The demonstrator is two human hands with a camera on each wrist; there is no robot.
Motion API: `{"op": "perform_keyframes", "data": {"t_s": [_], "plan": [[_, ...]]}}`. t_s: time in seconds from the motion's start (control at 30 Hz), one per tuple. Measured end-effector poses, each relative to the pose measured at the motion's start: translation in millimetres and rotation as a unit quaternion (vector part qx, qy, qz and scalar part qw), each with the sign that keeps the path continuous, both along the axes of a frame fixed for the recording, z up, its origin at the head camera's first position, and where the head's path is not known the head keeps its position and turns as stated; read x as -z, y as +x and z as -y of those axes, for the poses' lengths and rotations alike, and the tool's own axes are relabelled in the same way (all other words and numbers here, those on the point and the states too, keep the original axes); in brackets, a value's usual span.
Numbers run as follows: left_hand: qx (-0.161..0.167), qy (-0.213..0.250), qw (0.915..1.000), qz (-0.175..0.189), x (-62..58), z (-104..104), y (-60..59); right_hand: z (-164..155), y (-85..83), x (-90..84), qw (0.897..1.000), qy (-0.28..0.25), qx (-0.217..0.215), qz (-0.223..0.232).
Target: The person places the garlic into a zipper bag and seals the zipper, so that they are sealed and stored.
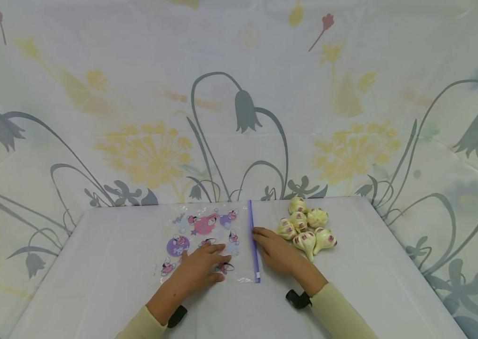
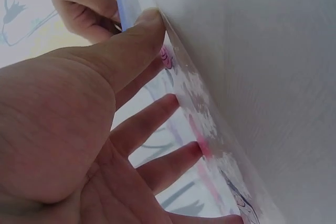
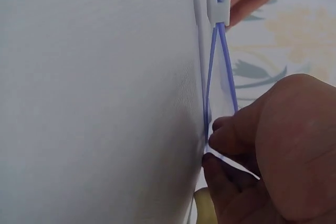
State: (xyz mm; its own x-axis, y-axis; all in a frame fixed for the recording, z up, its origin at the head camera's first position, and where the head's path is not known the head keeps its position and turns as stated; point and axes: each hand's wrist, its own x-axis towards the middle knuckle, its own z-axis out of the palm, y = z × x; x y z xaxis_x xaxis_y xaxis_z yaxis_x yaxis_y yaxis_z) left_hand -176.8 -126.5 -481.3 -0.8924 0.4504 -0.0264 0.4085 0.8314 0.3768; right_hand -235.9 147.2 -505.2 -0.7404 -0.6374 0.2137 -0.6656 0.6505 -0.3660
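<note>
A clear slider zip bag (image 1: 239, 221) with pink and purple cartoon prints lies flat on the white table. Its purple zip edge (image 1: 251, 214) faces right, and the white slider (image 3: 218, 8) is at the near end. In the right wrist view the two purple strips stand apart, so the mouth gapes. My left hand (image 1: 202, 268) rests on the bag with fingers spread, fingertips on the plastic. At the middle of the mouth, my right hand (image 1: 279, 252) pinches the purple edge with curled fingers. Right of that hand lie several garlic bulbs (image 1: 305, 241), whitish with purple marks.
The table (image 1: 107, 263) has a white cover and ends at a flower-printed cloth (image 1: 247, 155) behind it. Dark wrist cameras (image 1: 298, 299) sit below both hands. The garlic pile stands close to the right hand, near the back edge.
</note>
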Motion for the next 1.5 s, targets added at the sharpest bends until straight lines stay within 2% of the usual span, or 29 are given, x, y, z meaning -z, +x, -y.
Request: {"op": "perform_keyframes", "data": {"t_s": [0.27,0.47,0.87,1.0,1.13,1.3,1.5], "plan": [[0.017,0.006,0.9998,0.005,-1.4,4.3,0.4,3.8,-5.5,2.0,0.999,0.012,-0.003,0.038],[0.035,0.003,0.9994,-0.006,-2.9,5.1,-0.3,2.6,-8.7,4.1,0.999,0.014,-0.006,0.039],[0.058,0.014,0.9977,-0.033,1.7,0.7,-2.6,2.2,-9.6,5.1,0.999,0.013,-0.011,0.029],[0.082,0.025,0.9954,-0.044,6.8,-4.9,-5.7,0.8,-9.5,5.0,0.999,0.010,-0.013,0.030],[0.109,0.017,0.9922,-0.058,10.7,-11.0,-9.5,-0.8,-9.7,4.7,0.999,0.005,-0.016,0.029],[0.126,0.007,0.9900,-0.063,10.6,-18.7,-11.7,-2.1,-9.6,4.3,0.999,0.010,-0.020,0.030],[0.157,-0.005,0.9836,-0.089,8.8,-29.5,-16.4,-2.2,-10.6,4.2,0.999,0.005,-0.026,0.030]]}}
